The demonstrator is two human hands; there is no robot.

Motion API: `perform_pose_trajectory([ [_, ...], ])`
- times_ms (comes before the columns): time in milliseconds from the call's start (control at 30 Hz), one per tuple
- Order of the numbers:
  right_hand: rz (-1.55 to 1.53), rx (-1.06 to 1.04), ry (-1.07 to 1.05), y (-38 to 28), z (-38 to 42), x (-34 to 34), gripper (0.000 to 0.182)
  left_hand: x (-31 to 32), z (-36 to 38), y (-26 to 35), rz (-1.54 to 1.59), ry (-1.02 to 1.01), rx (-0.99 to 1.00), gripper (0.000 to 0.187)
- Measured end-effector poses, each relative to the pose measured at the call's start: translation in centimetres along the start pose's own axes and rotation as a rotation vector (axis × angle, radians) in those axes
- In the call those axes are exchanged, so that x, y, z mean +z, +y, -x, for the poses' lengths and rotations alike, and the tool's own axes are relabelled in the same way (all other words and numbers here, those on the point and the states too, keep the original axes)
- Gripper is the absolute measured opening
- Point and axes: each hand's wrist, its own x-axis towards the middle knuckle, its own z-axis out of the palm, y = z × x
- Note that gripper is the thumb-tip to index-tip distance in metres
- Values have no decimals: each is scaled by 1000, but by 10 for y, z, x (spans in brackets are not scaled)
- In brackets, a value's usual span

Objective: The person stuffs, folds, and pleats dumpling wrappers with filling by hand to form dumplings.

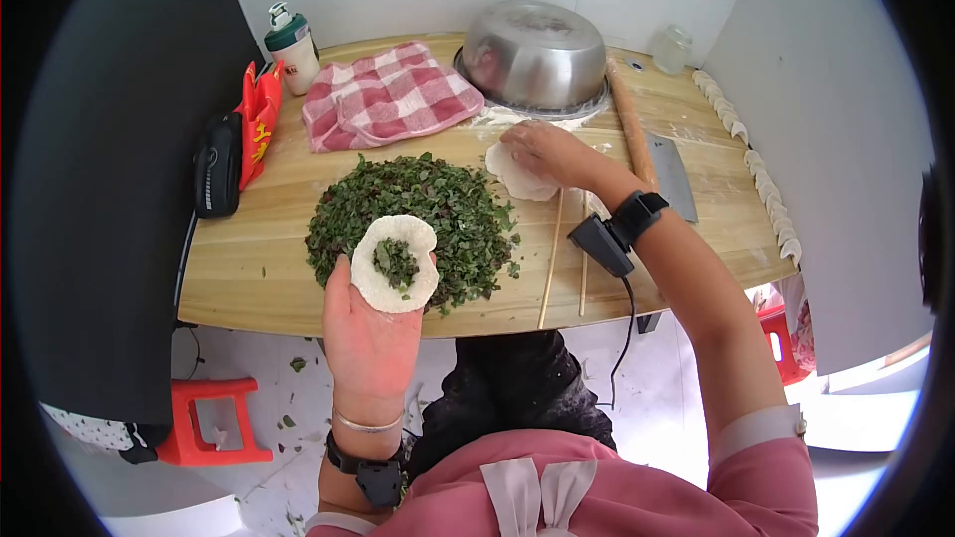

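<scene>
On the palm of my left hand (370, 353) lies a round dumpling wrapper (370, 290), with a small heap of chopped greens at its middle. The hand is cupped beneath it, so most of its fingers are hidden. Just behind is a large pile of chopped leafy greens (413, 189) on the wooden table (239, 268). My right hand (550, 151) is at some flat pale dough wrappers (519, 179), its bent fingers touching the top; the fingertips are partly hidden. Two chopsticks, a left one (550, 264) and a right one (583, 273), lie below that hand, apart from each other.
Behind my right hand an upturned metal basin (537, 50) sits on flour. A rolling pin (629, 119) and a cleaver (672, 174) lie to the right. Folded dumplings (771, 199) line the right edge. A checked cloth (388, 94), bottle (294, 55) and glass jar (671, 50) stand farther back.
</scene>
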Motion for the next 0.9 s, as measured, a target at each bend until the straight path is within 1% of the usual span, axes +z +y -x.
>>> perform_pose_trajectory([
  [67,28,-8,-74,-3,-10,-5,29,0,1,1,-13,1,25,47],
  [200,74,-4,-74,-1,-24,-12,31,2,4,3,-13,-2,35,46],
  [267,-8,211,-243,-3,-31,-19,35,4,4,4,1,28,46,46],
  [300,-7,212,-242,-4,-32,-24,35,5,4,5,2,26,45,46],
  [367,-16,180,-319,-6,-32,-31,37,7,5,7,33,47,61,46],
  [500,-66,130,-371,1,-23,-40,38,7,6,8,29,71,63,46],
  [567,78,20,-376,8,-21,-41,40,5,5,9,29,37,59,46],
  [700,83,92,-400,23,-16,-51,41,3,6,11,24,47,70,46],
  [767,144,109,-275,31,-12,-51,39,1,6,12,16,40,87,46],
  [800,194,20,-208,27,-13,-48,34,1,6,13,18,40,87,46],
  [833,195,21,-209,16,-15,-43,34,1,7,13,13,45,85,46],
  [900,105,-50,14,-10,-18,-27,35,2,6,13,8,48,84,46],
])
